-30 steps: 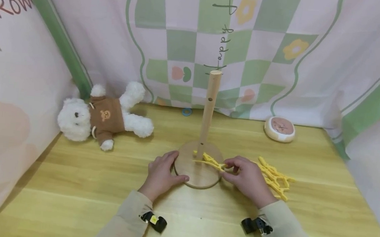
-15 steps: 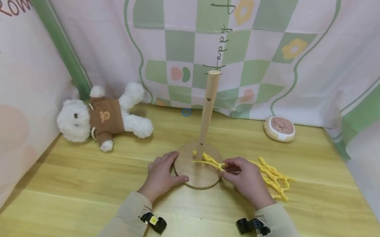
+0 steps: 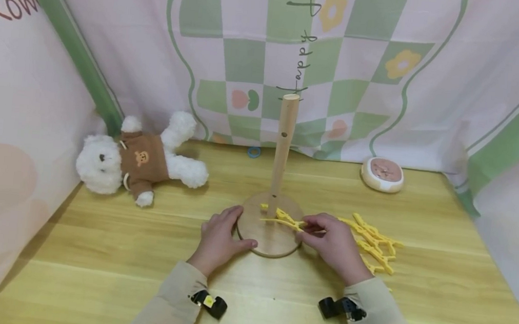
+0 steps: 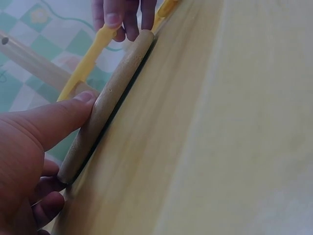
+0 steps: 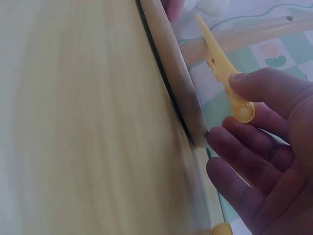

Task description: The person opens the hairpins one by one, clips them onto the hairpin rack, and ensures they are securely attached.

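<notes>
With the post (image 3: 281, 159) upright, two visible holes (image 3: 284, 134) unfilled, our left hand (image 3: 220, 236) grips the base (image 3: 275, 246), our right hand (image 3: 333, 243) pinches a yellow piece (image 5: 222, 66) over it, and more pieces (image 3: 376, 253) lie alongside.

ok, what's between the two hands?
Between left hand and right hand: the round wooden base, its upright post and the yellow piece the right hand pinches. Head view shows it.
</notes>
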Demonstrator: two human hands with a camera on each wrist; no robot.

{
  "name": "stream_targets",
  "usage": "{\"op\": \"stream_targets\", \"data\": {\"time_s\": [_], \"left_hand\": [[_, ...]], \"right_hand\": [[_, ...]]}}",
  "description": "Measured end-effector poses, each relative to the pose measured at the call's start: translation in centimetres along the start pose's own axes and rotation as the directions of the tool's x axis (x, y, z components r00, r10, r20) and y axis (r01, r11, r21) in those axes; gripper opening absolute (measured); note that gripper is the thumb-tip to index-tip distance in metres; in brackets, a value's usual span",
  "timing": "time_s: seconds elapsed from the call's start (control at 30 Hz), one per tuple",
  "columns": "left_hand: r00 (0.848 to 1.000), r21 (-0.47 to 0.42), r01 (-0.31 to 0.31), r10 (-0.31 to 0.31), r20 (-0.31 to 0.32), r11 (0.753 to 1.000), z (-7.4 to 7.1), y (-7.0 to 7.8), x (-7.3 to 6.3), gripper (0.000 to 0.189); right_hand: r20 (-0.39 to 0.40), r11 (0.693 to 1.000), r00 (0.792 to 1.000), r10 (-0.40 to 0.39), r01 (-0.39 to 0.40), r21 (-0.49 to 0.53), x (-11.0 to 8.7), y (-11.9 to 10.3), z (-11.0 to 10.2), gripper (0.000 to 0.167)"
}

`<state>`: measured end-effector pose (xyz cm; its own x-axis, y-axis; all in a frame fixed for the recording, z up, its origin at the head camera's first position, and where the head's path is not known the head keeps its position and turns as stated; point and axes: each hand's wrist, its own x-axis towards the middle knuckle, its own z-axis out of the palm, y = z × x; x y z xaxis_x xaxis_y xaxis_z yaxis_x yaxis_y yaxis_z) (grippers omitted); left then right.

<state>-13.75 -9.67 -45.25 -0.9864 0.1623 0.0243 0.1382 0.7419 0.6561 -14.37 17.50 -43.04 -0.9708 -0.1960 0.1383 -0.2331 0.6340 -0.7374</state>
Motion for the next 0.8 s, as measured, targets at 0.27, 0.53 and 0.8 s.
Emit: {"op": "stream_targets", "data": {"time_s": [0.27,0.53,0.8], "left_hand": [[1.000,-0.004,-0.001,0.001,-0.002,1.000,0.0,-0.2,0.0,0.094],[1.000,0.002,0.008,-0.008,0.016,1.000,0.2,0.2,0.3,0.095],[1.000,-0.004,0.018,-0.018,0.016,1.000,0.0,0.0,0.3,0.095]], "right_hand": [[0.001,1.000,1.000,-0.026,0.026,0.011,0.3,-0.4,0.5,0.032],[-0.004,0.999,0.999,-0.034,0.034,0.022,0.5,-0.5,0.8,0.035],[0.007,1.000,1.000,-0.022,0.022,0.014,0.8,-0.5,1.2,0.036]]}}
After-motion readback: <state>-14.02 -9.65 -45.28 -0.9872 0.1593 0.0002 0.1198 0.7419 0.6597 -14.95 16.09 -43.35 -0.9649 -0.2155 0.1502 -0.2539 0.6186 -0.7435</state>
